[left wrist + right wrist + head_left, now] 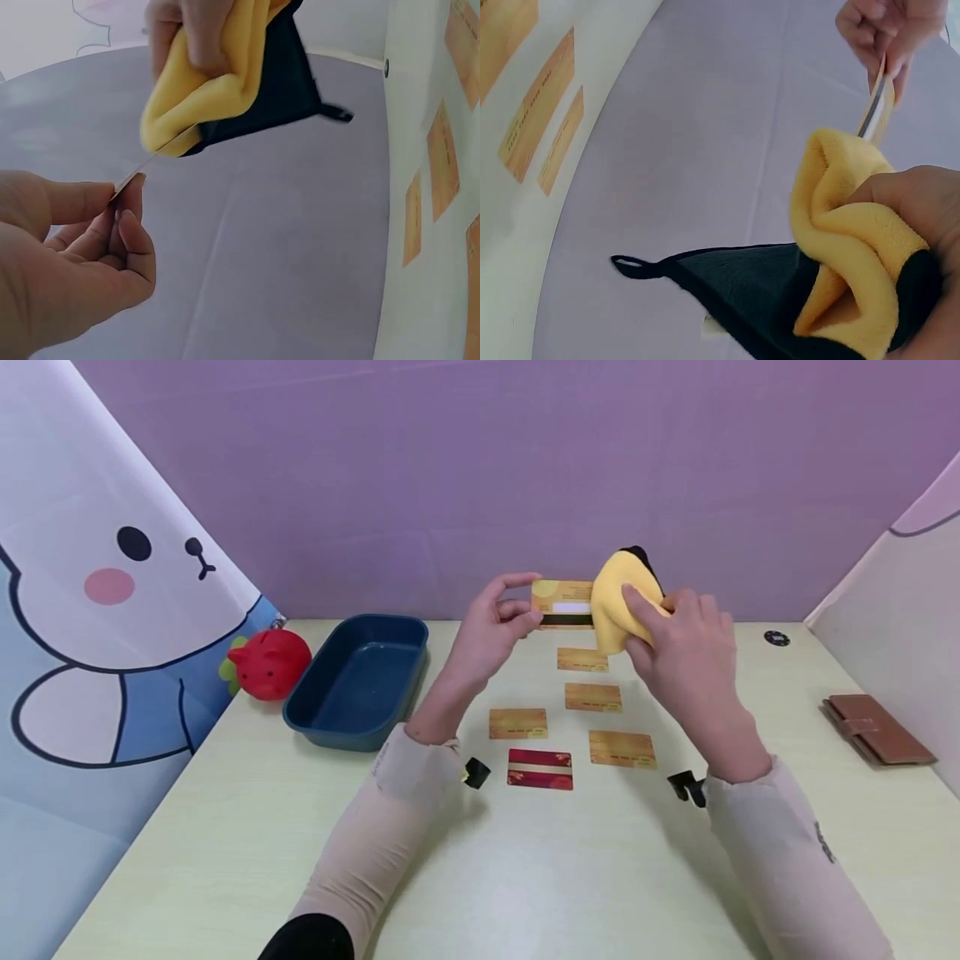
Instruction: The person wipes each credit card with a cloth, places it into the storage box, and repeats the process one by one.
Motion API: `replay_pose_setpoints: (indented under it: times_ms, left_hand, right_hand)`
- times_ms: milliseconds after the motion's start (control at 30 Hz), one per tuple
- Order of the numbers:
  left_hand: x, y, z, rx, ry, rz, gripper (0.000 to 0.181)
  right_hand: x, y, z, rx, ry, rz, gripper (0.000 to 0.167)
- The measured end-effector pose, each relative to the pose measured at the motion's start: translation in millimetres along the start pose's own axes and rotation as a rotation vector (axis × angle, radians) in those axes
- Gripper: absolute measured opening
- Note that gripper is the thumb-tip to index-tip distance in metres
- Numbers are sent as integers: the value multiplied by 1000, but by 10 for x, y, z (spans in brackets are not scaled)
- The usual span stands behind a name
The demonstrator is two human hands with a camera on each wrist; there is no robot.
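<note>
Between thumb and fingers, my left hand (491,622) pinches a gold bank card (562,603) by its left edge. The card is held up above the table, its black stripe and white strip facing me. My right hand (693,652) grips a bunched cloth (626,602), yellow on one side and dark on the other. In the left wrist view the cloth (202,97) folds around the card's far end and hides it. A dark corner of the cloth (727,285) with a hanging loop sticks out in the right wrist view.
Several gold cards (592,697) lie on the table with a red card (540,769) nearest me. At left stand a blue basin (300,727) and a red piggy bank (272,664). To the right are a brown wallet (881,731) and a black round chip (777,638).
</note>
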State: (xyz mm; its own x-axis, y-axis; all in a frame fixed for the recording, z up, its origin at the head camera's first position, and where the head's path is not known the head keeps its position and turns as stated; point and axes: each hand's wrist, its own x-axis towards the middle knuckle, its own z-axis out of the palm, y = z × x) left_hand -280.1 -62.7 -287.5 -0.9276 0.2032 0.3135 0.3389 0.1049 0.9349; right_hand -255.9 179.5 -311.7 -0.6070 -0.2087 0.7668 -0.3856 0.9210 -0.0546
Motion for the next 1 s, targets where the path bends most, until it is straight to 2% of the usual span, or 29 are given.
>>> replay_pose_setpoints:
  times_ms: [167, 300, 400, 500, 567, 633, 700, 767, 867, 1000]
  left_hand:
    - [-65, 85, -232, 8, 62, -34, 41]
    - [-107, 216, -515, 26, 112, -70, 41]
    - [2, 316, -798, 126, 143, -120, 40]
    - [209, 299, -1150, 314, 166, -198, 39]
    - [326, 206, -1383, 442, 162, -266, 40]
    - [392, 69, -1590, 533, 141, -360, 41]
    - [406, -104, -1776, 595, 104, -436, 43]
    - [381, -272, -1905, 627, 74, -497, 43]
    - [336, -515, -2007, 621, 48, -558, 41]
    - [341, -745, -1990, 566, 2, -649, 43]
  right_hand:
    - [33, 63, 15, 17, -50, 70, 46]
    - [5, 110, -38, 41, -90, 135, 47]
    - [-12, 154, -133, 38, -88, 163, 47]
    - [-11, 187, -209, 22, -70, 157, 46]
    - [-17, 199, -244, 15, -65, 154, 46]
    - [-28, 200, -263, 15, -69, 157, 46]
    - [-38, 194, -271, 25, -77, 163, 46]
    - [-49, 180, -274, 37, -97, 175, 47]
    - [-66, 162, -271, 44, -112, 185, 48]
    - [-101, 142, -285, 40, -120, 206, 48]
